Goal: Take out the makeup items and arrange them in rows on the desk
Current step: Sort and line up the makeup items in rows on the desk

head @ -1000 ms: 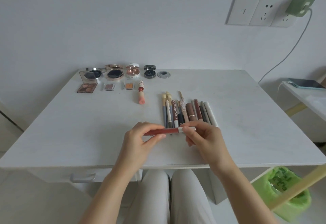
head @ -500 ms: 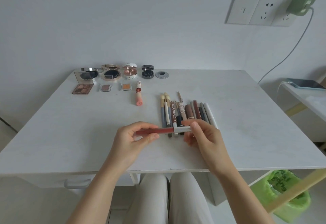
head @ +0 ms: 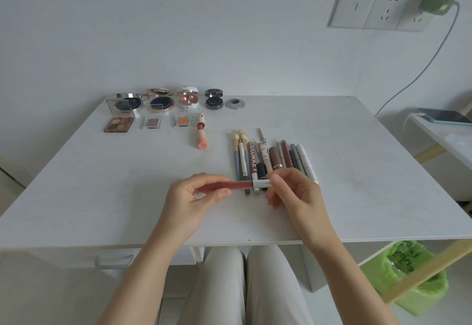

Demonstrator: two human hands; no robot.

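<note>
A red lip gloss tube (head: 238,186) with a white cap is held level above the white desk (head: 357,171). My left hand (head: 190,200) pinches its red end and my right hand (head: 297,194) pinches the white cap. Just behind it lies a tight row of several pencils and tubes (head: 273,161). At the back left stand several open compacts (head: 161,101), with an eyeshadow palette (head: 118,124), two small pans (head: 152,123) and a peach lipstick (head: 201,134) in front of them.
A grey cable grommet (head: 235,103) sits in the desk beside the compacts. A phone (head: 445,115) charges on a side shelf at right. A green-lined bin (head: 406,276) stands under the desk's right corner. My knees are below the front edge.
Both hands with the red tube have shifted slightly left and stayed over the near ends of the row. The grip looks the same.
</note>
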